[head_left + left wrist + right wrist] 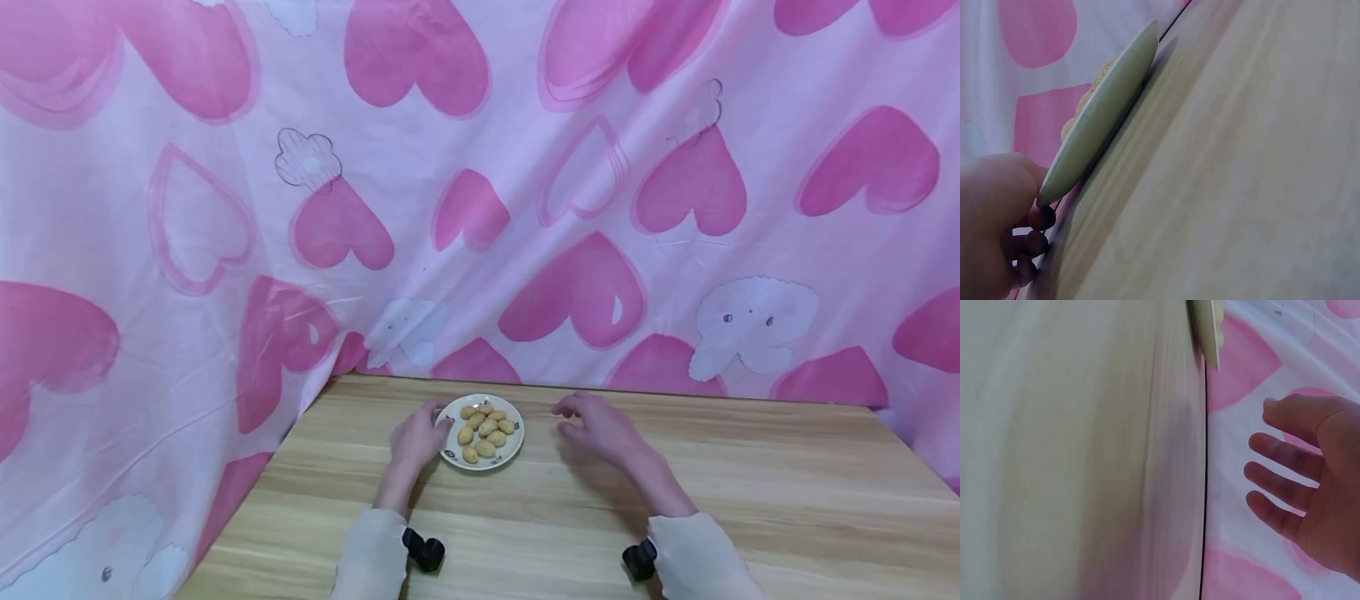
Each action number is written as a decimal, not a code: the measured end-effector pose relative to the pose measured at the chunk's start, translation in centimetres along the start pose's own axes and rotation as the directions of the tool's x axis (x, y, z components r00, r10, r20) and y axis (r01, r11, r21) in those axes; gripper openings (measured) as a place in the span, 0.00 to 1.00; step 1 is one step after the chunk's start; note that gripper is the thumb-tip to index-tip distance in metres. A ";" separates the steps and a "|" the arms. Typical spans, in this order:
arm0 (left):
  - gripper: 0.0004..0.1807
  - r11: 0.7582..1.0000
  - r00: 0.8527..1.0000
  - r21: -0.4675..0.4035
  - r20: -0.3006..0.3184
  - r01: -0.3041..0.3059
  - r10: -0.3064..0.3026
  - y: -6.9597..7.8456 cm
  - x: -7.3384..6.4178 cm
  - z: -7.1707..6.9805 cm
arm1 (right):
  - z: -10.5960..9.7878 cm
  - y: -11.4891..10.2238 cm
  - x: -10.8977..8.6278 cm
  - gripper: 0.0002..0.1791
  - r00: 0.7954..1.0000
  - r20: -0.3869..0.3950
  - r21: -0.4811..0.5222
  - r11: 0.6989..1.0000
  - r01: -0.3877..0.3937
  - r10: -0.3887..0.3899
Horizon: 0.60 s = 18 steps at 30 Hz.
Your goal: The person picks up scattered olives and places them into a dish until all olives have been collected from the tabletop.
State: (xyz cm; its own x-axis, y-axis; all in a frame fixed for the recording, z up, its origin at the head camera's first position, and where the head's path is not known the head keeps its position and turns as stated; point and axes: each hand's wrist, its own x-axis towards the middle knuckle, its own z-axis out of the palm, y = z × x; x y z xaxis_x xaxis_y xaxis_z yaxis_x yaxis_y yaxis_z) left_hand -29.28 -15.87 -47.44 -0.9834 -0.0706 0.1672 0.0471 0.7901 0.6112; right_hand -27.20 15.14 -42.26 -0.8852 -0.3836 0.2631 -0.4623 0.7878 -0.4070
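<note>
A round white plate (517, 450) with small dark marks on its rim bears several small yellow-brown ovals (487, 427) that look like baby potatoes. At its left side my left hand (417, 437) pinches the rim, thumb on top and fingers below. The left wrist view shows the plate (1104, 119) from its edge, low over the table, the fingers partly hidden behind it. My right hand (600, 427) is held apart, to the right of the plate, with nothing in it. In the right wrist view this hand (1322, 469) has its fingers spread and slightly bent.
The plate is near the back of a wood-grain table (787, 500). Right behind the table's far edge hangs a pink cloth (517, 142) printed with hearts, and it also covers the left side. Black wrist cameras (423, 550) sit at both light sleeves (371, 550).
</note>
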 end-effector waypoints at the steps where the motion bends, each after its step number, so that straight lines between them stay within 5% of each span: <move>1: 0.20 1.000 1.000 0.003 0.000 0.001 -0.001 0.0 -0.1 -0.1 | -0.2 0.1 -0.3 0.13 1.000 -0.003 -0.016 1.000 -0.011 0.011; 18: 0.20 0.992 0.999 0.117 -0.008 -0.047 0.048 1.0 -0.5 -1.1 | -2.0 3.3 -3.2 0.27 0.992 -0.021 -0.088 0.989 -0.123 0.122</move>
State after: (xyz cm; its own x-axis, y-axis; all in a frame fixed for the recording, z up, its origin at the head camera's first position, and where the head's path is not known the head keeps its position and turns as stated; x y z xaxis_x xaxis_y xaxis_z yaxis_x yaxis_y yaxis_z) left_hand -28.57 -15.72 -46.07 -0.9786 -0.0373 0.2022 0.0722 0.8586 0.5076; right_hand -25.81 19.95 -42.73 -0.9336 -0.2749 0.2296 -0.3437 0.8682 -0.3580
